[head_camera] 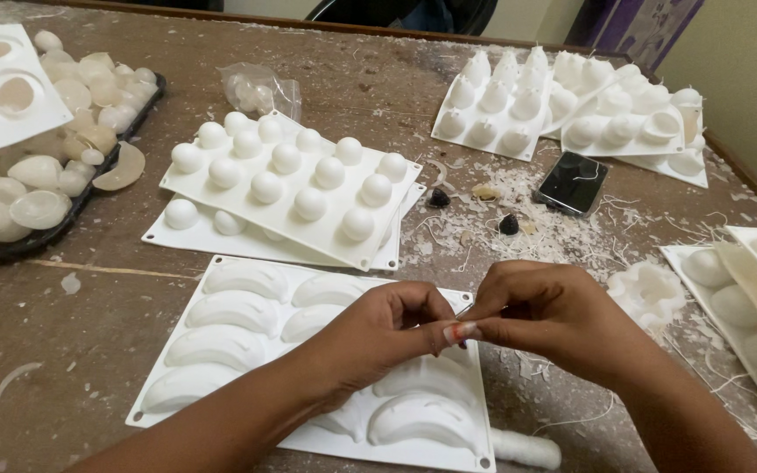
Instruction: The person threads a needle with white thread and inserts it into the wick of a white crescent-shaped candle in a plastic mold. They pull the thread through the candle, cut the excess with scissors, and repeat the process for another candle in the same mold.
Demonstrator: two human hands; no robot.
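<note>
Above banana-shaped white mould [247, 337]: left hand [378, 337] and right hand [545, 315] fingertip to fingertip, both pinched on thin wick strand [464, 308], running up-right between them, equally near each.

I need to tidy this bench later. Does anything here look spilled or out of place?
Yes. Pale shavings lie scattered across the table, and a black phone lies among them between the white moulds.
</note>
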